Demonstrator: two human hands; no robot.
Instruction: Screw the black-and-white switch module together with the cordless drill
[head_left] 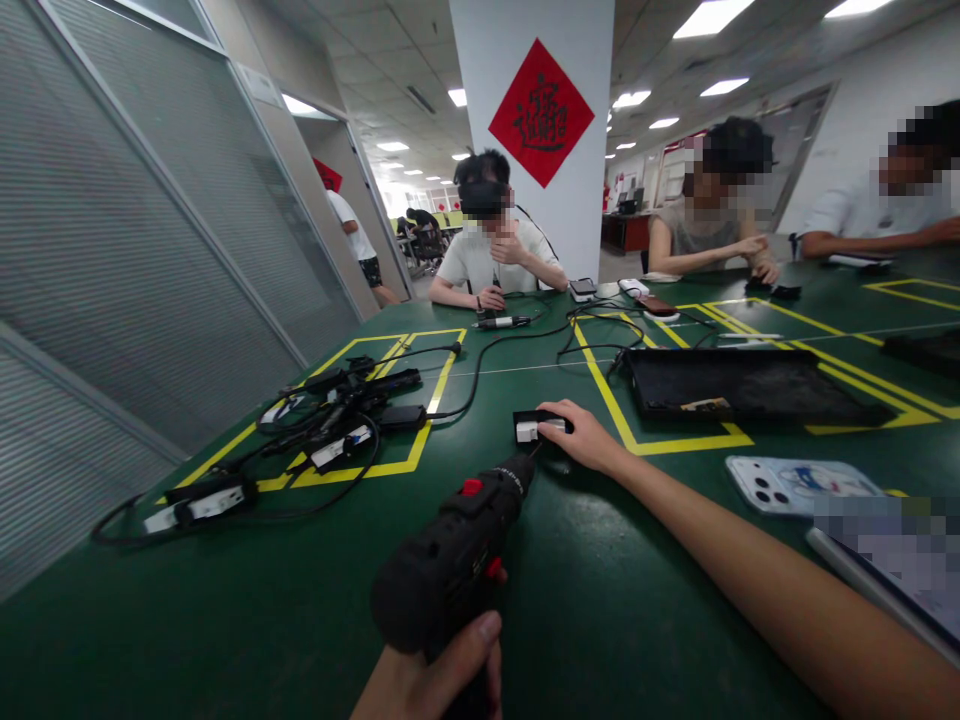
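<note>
The left hand [431,682], at the bottom centre of the frame, is wrapped around the handle of a black pistol-grip power drill [454,560], thumb lying along the near side. That grip seems chosen to keep the tool aimed forward. The right hand [576,432], at the centre, is closed over one end of a small black-and-white housing [528,431] on the green table [300,600] — presumably to keep it from sliding — and leaves the white face uncovered beside the fingers. The drill bit [535,449] points at the housing's near edge; whether it touches, I cannot tell.

Left of centre, similar housings [341,448] lie tangled with black cables inside and across a yellow tape outline [411,464], which likely marks a parking spot. A shallow black tray [750,390] sits right of centre, over another outline. At the lower right, a smartphone [802,484] in a printed case lies just beside a device with a blurred-out screen [896,575].

As for writing, the drill's collar carries marks too small to read, and no brand is legible. The red diamond poster [541,112] at the top centre bears black brush script — apparently the merged characters 招財進寶.
</note>
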